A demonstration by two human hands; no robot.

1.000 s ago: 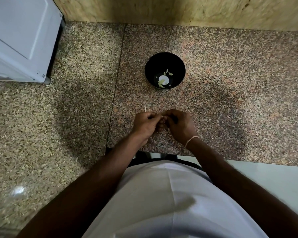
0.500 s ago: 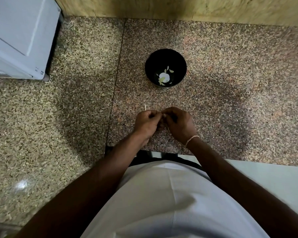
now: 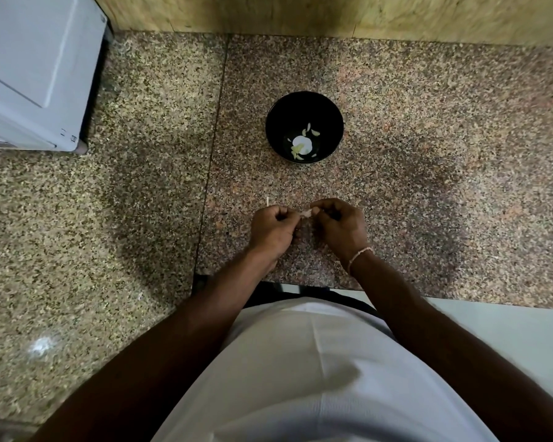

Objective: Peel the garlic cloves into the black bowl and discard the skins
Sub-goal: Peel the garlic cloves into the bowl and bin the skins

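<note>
Speckled granite counter (image 3: pixel 428 154): black bowl (image 3: pixel 275 122) at twelve o'clock of both hands; left hand (image 3: pixel 273 229) and right hand (image 3: pixel 342 228) each pinch one garlic clove (image 3: pixel 306 213).

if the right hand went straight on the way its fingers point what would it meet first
Its fingers point left, so the right hand would likely meet the garlic clove first, then the left hand just beyond.
</note>
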